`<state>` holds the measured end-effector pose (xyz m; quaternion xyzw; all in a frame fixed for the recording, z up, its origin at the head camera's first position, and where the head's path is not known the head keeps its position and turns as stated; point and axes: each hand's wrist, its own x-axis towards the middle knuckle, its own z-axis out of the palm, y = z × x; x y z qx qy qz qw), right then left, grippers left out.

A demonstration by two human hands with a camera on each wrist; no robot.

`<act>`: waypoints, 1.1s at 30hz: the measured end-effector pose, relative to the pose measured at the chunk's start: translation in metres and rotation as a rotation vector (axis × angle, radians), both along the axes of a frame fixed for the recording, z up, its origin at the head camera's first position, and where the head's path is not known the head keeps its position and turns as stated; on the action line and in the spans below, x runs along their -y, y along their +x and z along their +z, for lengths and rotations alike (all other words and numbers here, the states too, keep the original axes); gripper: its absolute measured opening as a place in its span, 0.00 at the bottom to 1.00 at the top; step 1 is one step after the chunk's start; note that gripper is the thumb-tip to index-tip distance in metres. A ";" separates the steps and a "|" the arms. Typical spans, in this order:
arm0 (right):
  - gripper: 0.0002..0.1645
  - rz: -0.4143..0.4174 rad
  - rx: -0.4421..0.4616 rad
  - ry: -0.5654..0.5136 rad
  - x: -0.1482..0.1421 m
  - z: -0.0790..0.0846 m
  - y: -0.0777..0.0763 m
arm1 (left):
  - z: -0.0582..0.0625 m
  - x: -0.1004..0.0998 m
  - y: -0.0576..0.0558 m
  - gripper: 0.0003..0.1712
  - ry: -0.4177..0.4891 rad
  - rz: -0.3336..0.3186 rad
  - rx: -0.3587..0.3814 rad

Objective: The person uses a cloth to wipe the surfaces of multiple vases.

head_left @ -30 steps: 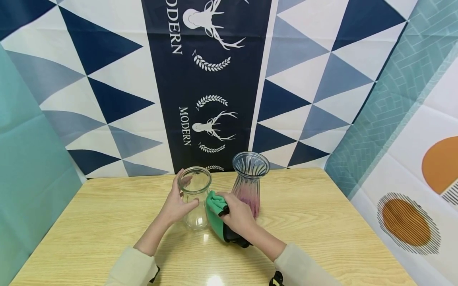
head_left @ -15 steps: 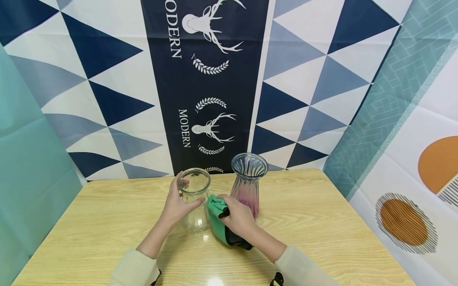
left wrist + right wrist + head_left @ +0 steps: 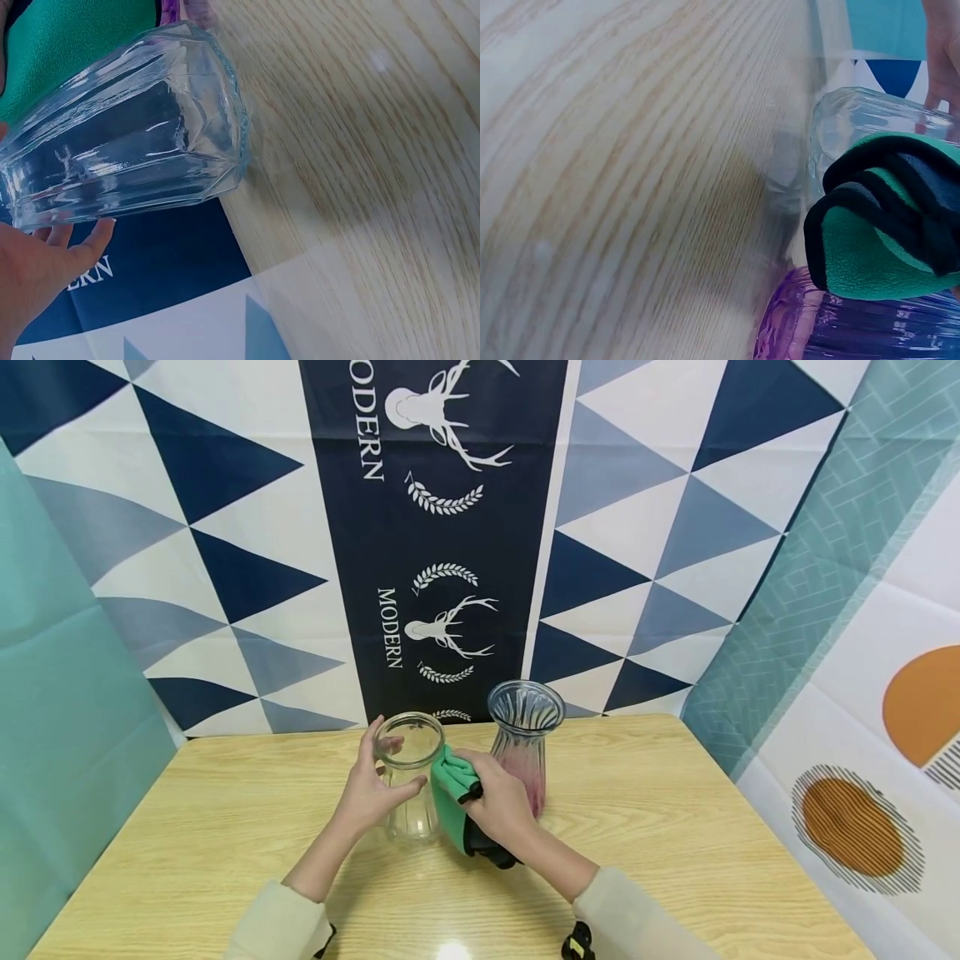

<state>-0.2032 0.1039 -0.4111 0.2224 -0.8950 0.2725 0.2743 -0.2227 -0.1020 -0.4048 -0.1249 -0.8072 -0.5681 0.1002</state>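
Observation:
A clear glass vase [image 3: 411,820] with a wide round rim stands on the table in the head view. My left hand [image 3: 375,787] holds its upper part from the left, thumb in front and fingers behind. My right hand [image 3: 501,800] grips a folded green cloth [image 3: 451,817] with black edging, which lies against the vase's right side. In the left wrist view, faceted glass [image 3: 135,142] fills the upper left, with green cloth [image 3: 82,45] behind it. The right wrist view shows the cloth's folded layers [image 3: 862,259]; the fingers gripping them are mostly out of sight there.
Just right of the cloth stands a ribbed glass vase [image 3: 527,714], blue at the top and pink-purple below, partly behind my right hand. Both vases are near the back of the wooden table [image 3: 660,843], close to the patterned wall covering [image 3: 442,527].
The right hand and cloth dip slightly, then rise along the vase's side toward the rim. The left hand keeps its hold, and the clear vase stays in place.

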 end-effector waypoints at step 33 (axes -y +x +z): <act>0.37 0.008 -0.011 0.041 -0.003 -0.003 0.002 | 0.000 0.002 0.001 0.59 0.008 -0.061 0.005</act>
